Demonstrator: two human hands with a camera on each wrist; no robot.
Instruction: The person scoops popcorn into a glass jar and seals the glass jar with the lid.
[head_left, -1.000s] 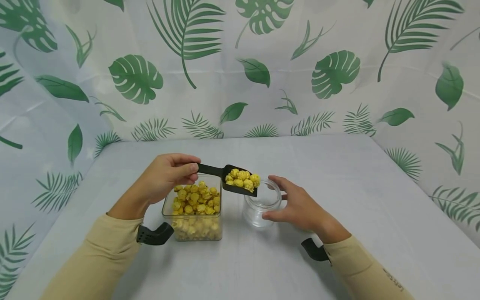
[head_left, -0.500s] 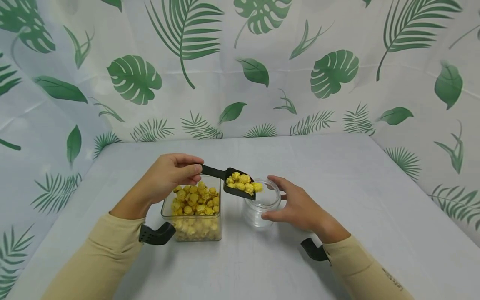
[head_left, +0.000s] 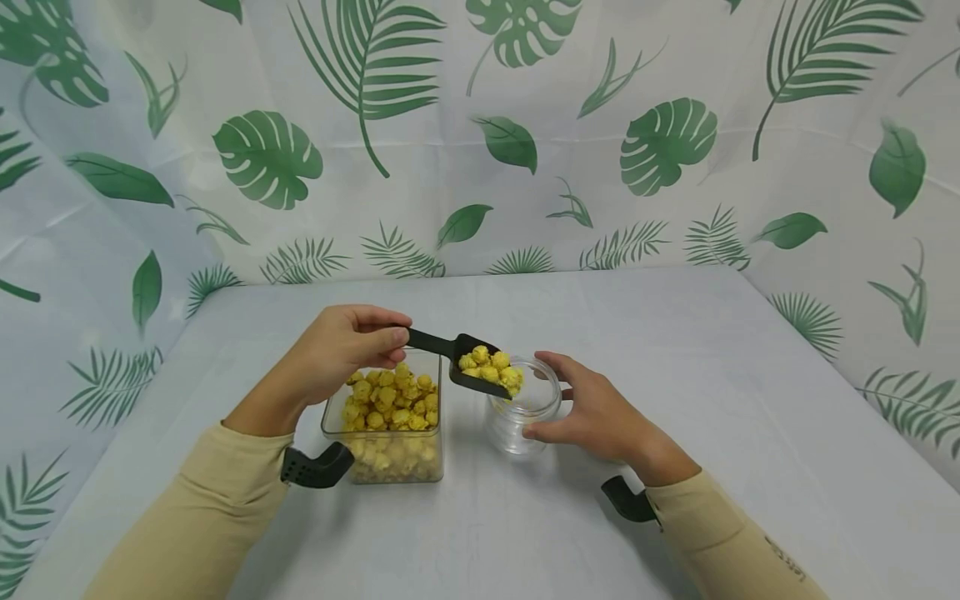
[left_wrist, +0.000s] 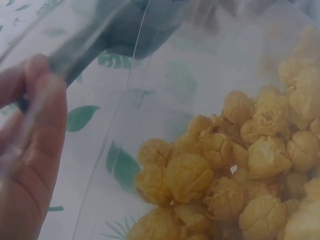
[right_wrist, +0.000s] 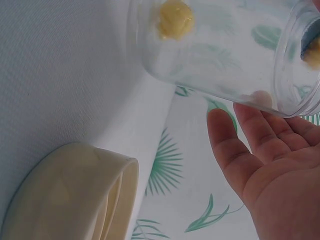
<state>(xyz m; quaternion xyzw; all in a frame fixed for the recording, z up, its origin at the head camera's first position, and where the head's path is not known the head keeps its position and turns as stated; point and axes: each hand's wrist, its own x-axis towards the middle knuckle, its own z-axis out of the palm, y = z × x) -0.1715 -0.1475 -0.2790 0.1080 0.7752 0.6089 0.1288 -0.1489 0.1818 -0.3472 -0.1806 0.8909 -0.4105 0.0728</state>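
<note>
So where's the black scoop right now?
In the head view the black scoop is center, pinched by the left hand, tipped over the glass jar beside the popcorn container.

Bright, even light, soft shadows; both wrist views blurred

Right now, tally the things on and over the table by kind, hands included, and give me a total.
Hands: 2, left hand pinching the scoop handle, right hand against the jar
Black scoop loaded with yellow popcorn: 1
Square clear container of yellow popcorn: 1
Round clear jar, one piece inside in the right wrist view: 1
Total: 5
</note>
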